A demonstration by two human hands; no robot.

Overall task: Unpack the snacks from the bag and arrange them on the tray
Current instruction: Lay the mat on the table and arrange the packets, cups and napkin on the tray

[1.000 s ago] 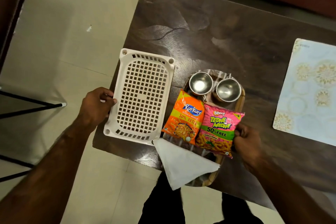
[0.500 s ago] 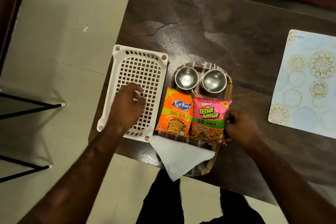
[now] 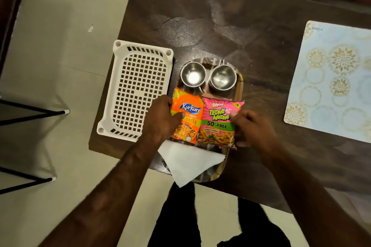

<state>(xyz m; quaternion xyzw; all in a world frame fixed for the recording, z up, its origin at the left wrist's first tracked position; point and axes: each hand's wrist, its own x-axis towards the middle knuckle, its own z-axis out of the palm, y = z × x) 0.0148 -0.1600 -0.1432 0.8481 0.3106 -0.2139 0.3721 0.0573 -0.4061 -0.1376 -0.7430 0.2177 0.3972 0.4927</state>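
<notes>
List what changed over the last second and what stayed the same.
The left hand let go of the white basket's outer edge, crossed over it and now rests on the orange Kurkure packet. The right hand shifted from the tray's edge onto the pink Bingo packet. Both packets, the two steel cups, the napkin, basket and placemat kept their places.

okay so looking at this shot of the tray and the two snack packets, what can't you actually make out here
Head view only:
- Orange Kurkure packet: left edge hidden under the left hand.
- Pink packet: right edge covered by the right hand.
- Tray: near end hidden by the white napkin.
- Placemat: cut off by the right frame edge.
</notes>
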